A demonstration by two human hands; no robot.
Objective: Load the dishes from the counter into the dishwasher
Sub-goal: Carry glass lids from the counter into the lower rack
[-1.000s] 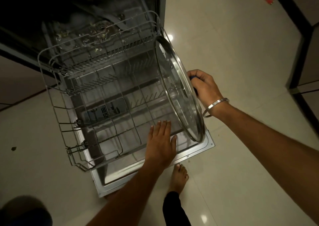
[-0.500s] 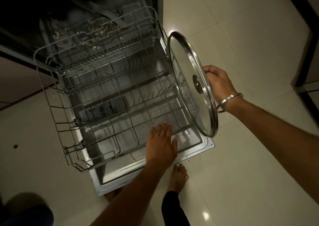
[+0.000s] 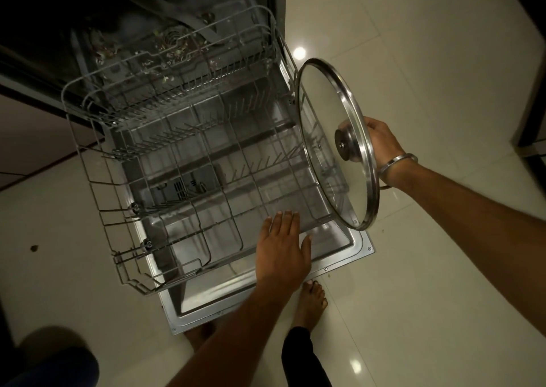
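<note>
The dishwasher stands open at the far left, its door lowered flat over the tiled floor. The lower wire rack is drawn out over the door and holds no dishes. Food debris shows in the tub behind the rack.

The right hand grasps a glass lid with a steel rim, fingers curled around its knob side. The lid is held on edge, nearly upright, just beside the rack's right side and above the door's right edge. Whether it touches the rack wire cannot be told. A metal bangle sits at the right wrist.

The left hand lies flat, fingers straight and together, resting on the rack's near edge, grasping nothing.

A bare foot stands on the floor just near the door's front edge.
</note>
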